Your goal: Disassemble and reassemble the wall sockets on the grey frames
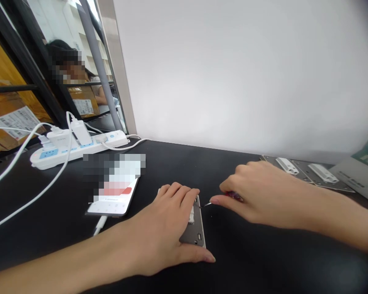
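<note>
My left hand (168, 228) lies over a dark grey plate (191, 237) and holds it against the table. Its fingers bend over the far side, and the thumb stretches past the near edge. Part of a white piece (191, 216) shows on the plate beside my index finger; the rest is covered. My right hand (248, 194) is closed around a small tool with a reddish handle (234, 196) and a thin metal tip (206, 204). That tip is at the plate's right edge; the exact kind of tool is hidden by my fingers.
A phone (113, 204) on a charging cable lies left of my left hand. Behind it are a white power strip (79, 151) and loose cables. More grey plates with white pieces (323, 173) lie at the far right beside a box (355, 171). A person (70, 65) sits beyond the rack.
</note>
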{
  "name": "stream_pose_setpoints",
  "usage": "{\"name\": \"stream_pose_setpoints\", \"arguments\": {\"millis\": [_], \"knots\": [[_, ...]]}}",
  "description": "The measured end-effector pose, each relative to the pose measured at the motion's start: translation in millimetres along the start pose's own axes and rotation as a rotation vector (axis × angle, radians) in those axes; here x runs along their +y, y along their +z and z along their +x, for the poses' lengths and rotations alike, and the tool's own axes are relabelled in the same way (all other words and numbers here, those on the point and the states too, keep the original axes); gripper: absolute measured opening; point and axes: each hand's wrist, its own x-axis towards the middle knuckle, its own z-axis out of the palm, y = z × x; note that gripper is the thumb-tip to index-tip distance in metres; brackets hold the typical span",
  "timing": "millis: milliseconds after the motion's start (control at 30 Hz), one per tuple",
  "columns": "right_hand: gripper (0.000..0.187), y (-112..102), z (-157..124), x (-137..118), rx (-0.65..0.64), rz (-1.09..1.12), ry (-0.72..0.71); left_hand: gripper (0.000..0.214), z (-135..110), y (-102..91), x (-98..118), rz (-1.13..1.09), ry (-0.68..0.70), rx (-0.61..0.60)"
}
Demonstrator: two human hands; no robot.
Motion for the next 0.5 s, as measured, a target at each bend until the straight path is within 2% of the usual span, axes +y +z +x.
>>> {"name": "stream_pose_setpoints", "arguments": {"millis": [100,233,367,500], "knots": [[0.051,21.3,-10.4,11.7,-0.023,0.18,0.057,0.087,-1.3,-0.2,-0.4,-0.064,-0.062,-0.003],[0.053,39.6,-22.4,10.2,-0.009,0.321,0.158,0.089,-2.1,-4.1,4.7,-0.109,-0.174,-0.017],[0.053,44.2,-27.4,5.3,0.026,0.432,0.203,0.09,-2.8,-7.0,8.6,-0.142,-0.207,-0.038],[0.053,44.4,-27.6,3.3,0.072,0.478,0.204,0.093,-2.3,-5.3,8.0,-0.155,-0.166,-0.018]]}}
